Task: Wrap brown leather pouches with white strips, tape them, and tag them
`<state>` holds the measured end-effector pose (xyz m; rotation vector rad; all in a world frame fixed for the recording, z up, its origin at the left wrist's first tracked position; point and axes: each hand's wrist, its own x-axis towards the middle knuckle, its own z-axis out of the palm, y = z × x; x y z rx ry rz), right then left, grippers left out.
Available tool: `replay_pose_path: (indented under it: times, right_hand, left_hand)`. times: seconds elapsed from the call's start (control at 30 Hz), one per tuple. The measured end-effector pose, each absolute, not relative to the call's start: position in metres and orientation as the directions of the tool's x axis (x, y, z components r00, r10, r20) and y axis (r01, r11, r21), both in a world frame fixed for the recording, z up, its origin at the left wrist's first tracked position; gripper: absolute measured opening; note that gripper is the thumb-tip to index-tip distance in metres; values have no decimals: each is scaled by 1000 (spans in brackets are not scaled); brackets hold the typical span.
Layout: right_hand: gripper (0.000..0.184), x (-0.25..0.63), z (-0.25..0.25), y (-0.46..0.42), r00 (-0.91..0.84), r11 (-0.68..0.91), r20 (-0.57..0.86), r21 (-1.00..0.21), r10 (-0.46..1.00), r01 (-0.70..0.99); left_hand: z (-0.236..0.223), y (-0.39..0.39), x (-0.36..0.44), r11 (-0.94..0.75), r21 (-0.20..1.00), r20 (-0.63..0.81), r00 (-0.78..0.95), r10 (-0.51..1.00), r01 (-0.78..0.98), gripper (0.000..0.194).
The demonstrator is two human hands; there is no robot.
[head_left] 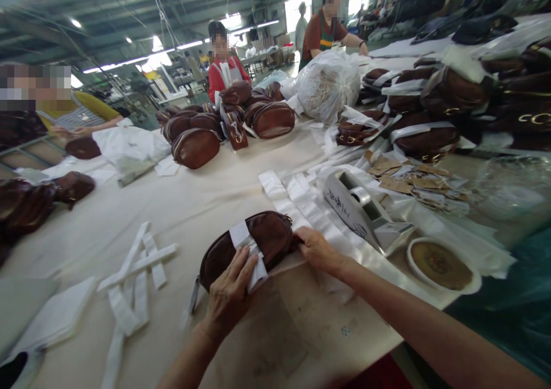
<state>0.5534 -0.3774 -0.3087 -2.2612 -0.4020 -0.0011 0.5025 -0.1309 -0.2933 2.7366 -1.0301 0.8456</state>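
A small dark-brown leather bag [273,237] with a zip lies tilted on the table before me. A white paper strip [241,235] runs across its middle, and the strip's loose end hangs over the lower edge. My left hand [230,288] is closed over the bag's lower side, its fingers pressing the strip down; its thumb is hidden. At the bag's right end, my right hand [316,248] is closed with the fingertips pinching the edge, partly out of sight. A zip pull [193,294] dangles at the left end.
Loose white strips [124,311] lie left on the pale table [206,197]. To the right stand a tape dispenser [364,208] and a tape roll [443,263], with cardboard tags [413,177] behind. Brown bags [275,119] are piled farther back. Several co-workers stand around.
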Motion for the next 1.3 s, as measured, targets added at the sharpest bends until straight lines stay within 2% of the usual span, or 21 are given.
replay_pose_path:
  times: [0.07,0.13,0.17,0.23,0.3,0.4,0.5,0.6,0.77,0.9,1.03,1.17,1.23,1.3]
  right_hand:
    - [12,545,-302,-383,941,-613,177,-721,288,323]
    - [7,537,-292,-386,880,-593,304,-653,365,472]
    - [12,536,-287,-386,816,-574,385,-581,432,578]
    - [36,537,-278,-384,645,-522,501,-381,577,763]
    - [49,545,-276,-378,515,-475,507,-218,691,853]
    - [33,560,-281,-369,395,-403,467,-87,791,911]
    - [20,568,-287,-364,310,-353,472,3,826,936]
    - [20,568,-291,-362,262,-330,489,57,832,942]
    - [20,567,-301,-351,283,-407,562,107,777,907]
    - [26,555,-307,-346,389,-517,575,70,720,853]
    - [44,515,-311,-346,480,-470,508,-159,715,868]
    - [44,476,-313,-342,561,-396,416,-421,715,816]
    - [43,473,-310,-339,620,-407,437,-489,651,772]
    - [44,484,-303,-335,645,-430,512,-484,567,762]
  left_hand:
    - [-295,-130,502,-772,-89,535,624,-570,-629,41]
    - [-297,-131,501,-777,-83,532,632,-564,-624,42]
    - [-298,-131,501,-778,-83,529,634,-564,-622,42]
    - [-298,-132,500,-781,-81,525,639,-562,-620,41]
    - [-297,-133,499,-785,-74,519,648,-557,-615,40]
    - [-292,-132,500,-784,-72,497,659,-564,-617,36]
    - [-286,-129,502,-756,-87,446,654,-612,-648,33]
    - [-288,-127,503,-746,-99,409,657,-633,-658,36]
    - [-306,-128,506,-791,-134,503,646,-574,-598,38]
    - [-313,-126,511,-788,-131,505,644,-575,-601,39]
    - [-314,-124,511,-794,-104,502,657,-562,-599,38]
    - [-314,-125,509,-793,-76,530,649,-546,-605,36]
    - [-313,-126,509,-795,-59,538,652,-535,-603,36]
    - [-313,-127,509,-796,-47,549,650,-525,-603,34]
